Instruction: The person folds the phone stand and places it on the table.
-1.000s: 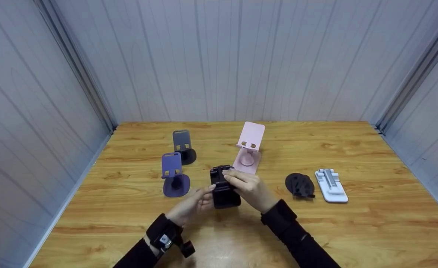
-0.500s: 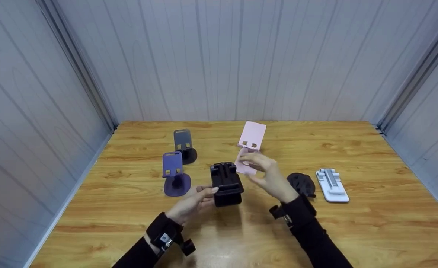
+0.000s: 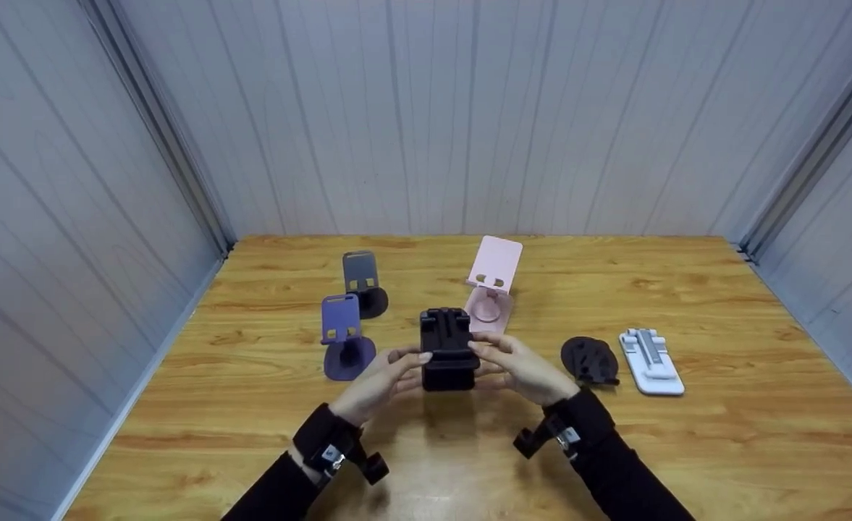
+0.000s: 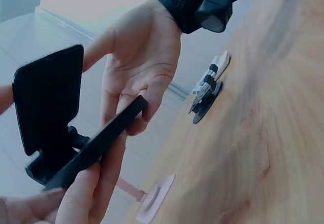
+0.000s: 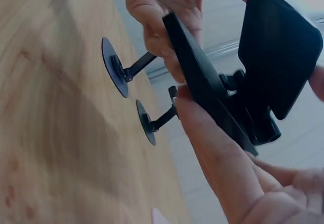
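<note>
A black folding phone stand (image 3: pixel 449 354) is held above the table between both hands. My left hand (image 3: pixel 381 383) grips its left side, thumb on the near part and fingers underneath. On the opposite side my right hand (image 3: pixel 530 370) pinches its edge between thumb and fingers. Seen from the left wrist, the stand's plate (image 4: pixel 50 97) is raised at an angle from the flat base (image 4: pixel 101 140). The same tilted plate (image 5: pixel 278 46) and base (image 5: pixel 202 77) show in the right wrist view, with fingers wrapped under the base.
Standing unfolded are a purple phone stand (image 3: pixel 340 318) and a grey one (image 3: pixel 360 269) at left, and a pink one (image 3: pixel 499 262) behind the hands. A folded black round-based stand (image 3: pixel 586 359) and a folded white one (image 3: pixel 651 364) lie at right. Panelled walls enclose the table (image 3: pixel 730 449).
My right hand lifted off the top of the black phone stand, moved away to the right, then came back and took its right side. The left hand keeps its grip.
</note>
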{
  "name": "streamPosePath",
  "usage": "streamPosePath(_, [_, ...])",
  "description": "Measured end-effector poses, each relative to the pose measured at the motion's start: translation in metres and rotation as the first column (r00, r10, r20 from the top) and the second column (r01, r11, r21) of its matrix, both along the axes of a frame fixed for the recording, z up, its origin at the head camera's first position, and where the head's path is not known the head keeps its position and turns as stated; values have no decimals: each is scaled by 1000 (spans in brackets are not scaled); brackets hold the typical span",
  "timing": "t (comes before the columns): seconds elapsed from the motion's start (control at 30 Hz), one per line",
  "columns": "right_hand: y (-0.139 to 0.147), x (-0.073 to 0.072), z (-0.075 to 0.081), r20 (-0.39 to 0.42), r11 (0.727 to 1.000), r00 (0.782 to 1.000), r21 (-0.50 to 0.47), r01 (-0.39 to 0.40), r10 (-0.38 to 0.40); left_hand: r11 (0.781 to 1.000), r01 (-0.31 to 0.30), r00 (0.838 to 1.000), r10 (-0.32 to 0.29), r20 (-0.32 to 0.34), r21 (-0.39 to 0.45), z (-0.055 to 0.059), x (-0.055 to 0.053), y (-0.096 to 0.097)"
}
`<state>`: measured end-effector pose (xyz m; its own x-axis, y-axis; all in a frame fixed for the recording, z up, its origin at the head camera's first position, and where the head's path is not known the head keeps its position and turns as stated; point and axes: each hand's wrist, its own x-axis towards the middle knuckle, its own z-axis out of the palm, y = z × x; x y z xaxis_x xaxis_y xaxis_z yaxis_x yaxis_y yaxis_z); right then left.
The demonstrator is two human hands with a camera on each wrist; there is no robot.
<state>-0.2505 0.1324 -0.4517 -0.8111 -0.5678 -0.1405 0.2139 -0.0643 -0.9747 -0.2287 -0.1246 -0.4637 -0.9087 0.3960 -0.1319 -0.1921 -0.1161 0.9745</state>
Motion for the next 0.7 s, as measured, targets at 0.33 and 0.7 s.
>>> streamPosePath(0.33, [8, -4, -4, -16, 998, 998, -21, 54, -55, 998, -56, 998, 56, 8, 32, -3, -10, 15])
streamPosePath(0.7, [17, -11, -1, 1, 989, 989, -20, 146, -146, 993, -93, 996, 94, -6, 73, -9, -14, 24])
